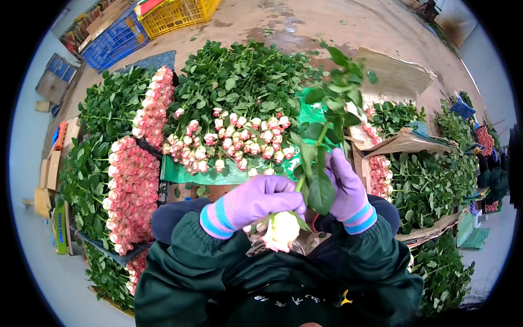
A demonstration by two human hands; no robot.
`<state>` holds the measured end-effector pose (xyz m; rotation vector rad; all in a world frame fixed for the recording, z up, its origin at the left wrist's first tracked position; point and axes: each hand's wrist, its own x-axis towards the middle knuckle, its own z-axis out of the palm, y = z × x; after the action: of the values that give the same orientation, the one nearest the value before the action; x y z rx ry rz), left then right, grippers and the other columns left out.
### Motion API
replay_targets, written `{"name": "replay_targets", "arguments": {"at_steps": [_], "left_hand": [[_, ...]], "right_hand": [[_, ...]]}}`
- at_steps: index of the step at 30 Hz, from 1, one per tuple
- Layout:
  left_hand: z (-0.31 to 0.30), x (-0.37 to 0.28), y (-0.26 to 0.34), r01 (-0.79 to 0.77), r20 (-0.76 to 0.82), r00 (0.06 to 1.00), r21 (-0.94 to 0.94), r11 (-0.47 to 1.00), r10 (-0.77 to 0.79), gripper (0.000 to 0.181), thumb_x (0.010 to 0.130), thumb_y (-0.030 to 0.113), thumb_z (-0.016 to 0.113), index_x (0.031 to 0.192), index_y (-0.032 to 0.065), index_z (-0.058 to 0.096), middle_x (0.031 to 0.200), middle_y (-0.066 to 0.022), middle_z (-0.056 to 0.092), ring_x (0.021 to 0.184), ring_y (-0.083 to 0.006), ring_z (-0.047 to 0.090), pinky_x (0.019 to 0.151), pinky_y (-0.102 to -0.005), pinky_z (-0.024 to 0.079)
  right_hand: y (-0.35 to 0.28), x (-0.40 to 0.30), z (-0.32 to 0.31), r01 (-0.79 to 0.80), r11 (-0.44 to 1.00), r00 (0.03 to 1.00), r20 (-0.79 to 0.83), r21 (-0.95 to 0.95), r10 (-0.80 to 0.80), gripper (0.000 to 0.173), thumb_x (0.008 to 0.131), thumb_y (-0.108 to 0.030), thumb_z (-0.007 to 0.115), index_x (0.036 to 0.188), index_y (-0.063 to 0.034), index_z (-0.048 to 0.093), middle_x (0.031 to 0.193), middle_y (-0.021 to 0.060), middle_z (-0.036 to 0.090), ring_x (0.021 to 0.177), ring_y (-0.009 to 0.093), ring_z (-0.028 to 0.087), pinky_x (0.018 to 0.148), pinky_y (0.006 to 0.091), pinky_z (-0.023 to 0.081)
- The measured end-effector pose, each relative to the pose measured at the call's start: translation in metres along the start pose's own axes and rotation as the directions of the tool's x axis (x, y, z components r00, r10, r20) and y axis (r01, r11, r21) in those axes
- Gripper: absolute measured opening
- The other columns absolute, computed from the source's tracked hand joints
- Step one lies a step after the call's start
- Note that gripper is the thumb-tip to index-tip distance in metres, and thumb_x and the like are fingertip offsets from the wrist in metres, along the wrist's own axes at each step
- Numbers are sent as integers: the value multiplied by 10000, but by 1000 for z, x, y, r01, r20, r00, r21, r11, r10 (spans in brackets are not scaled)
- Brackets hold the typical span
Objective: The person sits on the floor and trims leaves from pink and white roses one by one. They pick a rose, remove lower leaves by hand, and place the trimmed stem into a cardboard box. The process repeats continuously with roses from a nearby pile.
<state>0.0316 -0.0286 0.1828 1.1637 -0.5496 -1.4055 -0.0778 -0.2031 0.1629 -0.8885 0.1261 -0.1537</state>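
My left hand (261,200), in a purple glove with a striped cuff, grips a rose stem (300,184) just above its bloom. The pale cream-pink rose bloom (284,229) hangs downward towards my lap, while the leafy end of the stem rises away from me. My right hand (347,184), also gloved in purple, is beside the stem's leaves (320,190). Its thumb points up, and the leaves partly hide its fingers. Before me a loose pile of pink-and-white roses (245,139) lies on a green sheet (220,173).
Stacked rose bundles (132,192) stand at left with their blooms facing me. More bundles (380,173) at right are separated by cardboard sheets (408,141). Blue (116,41) and yellow crates (179,18) sit on the wet floor at back. A person (494,180) is at far right.
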Motion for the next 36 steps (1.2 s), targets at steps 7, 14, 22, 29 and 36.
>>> {"name": "replay_targets", "arguments": {"at_steps": [7, 14, 22, 29, 36], "left_hand": [[-33, 18, -7, 186, -239, 961, 182, 966, -140, 296, 932, 289, 610, 922, 0, 677, 859, 3, 675, 783, -78, 600, 752, -227, 472], [-77, 32, -28, -124, -400, 907, 41, 991, 130, 325, 991, 247, 524, 1061, -49, 639, 887, -44, 676, 793, -91, 620, 751, -236, 505], [-63, 50, -57, -277, -268, 602, 813, 511, 752, 716, 738, 143, 763, 1363, 3, 445, 988, -141, 638, 832, -263, 649, 727, -365, 517], [-44, 49, -53, -345, -100, 398, 905, 250, 912, 878, 613, 184, 850, 1362, -12, 435, 1115, -152, 618, 928, -290, 626, 805, -387, 516], [-60, 40, -16, -398, 245, 673, 915, 63, 698, 677, 735, 343, 714, 1329, 93, 506, 800, -74, 648, 692, -278, 602, 675, -402, 455]], "right_hand": [[37, 74, -12, -293, 946, 948, -167, -139, 269, 374, 864, -319, 727, 1029, 8, 652, 937, 28, 679, 809, 84, 633, 738, 238, 521], [40, 107, -22, -257, 966, 958, -126, 25, 258, 366, 908, -365, 660, 1009, -14, 638, 869, 22, 671, 736, 80, 624, 702, 241, 527], [48, 124, -34, -73, 932, 983, -132, 355, 127, 357, 977, -346, 539, 1206, -73, 563, 968, 22, 597, 847, 116, 585, 766, 289, 512], [80, 124, -37, -156, 831, 988, 88, 533, 129, 405, 959, -359, 543, 1277, -115, 493, 995, 47, 571, 901, 191, 572, 822, 343, 504], [41, 127, -56, -264, 945, 951, 218, 195, 220, 533, 926, -437, 581, 1290, -51, 523, 989, 34, 623, 894, 127, 592, 767, 285, 530]]}}
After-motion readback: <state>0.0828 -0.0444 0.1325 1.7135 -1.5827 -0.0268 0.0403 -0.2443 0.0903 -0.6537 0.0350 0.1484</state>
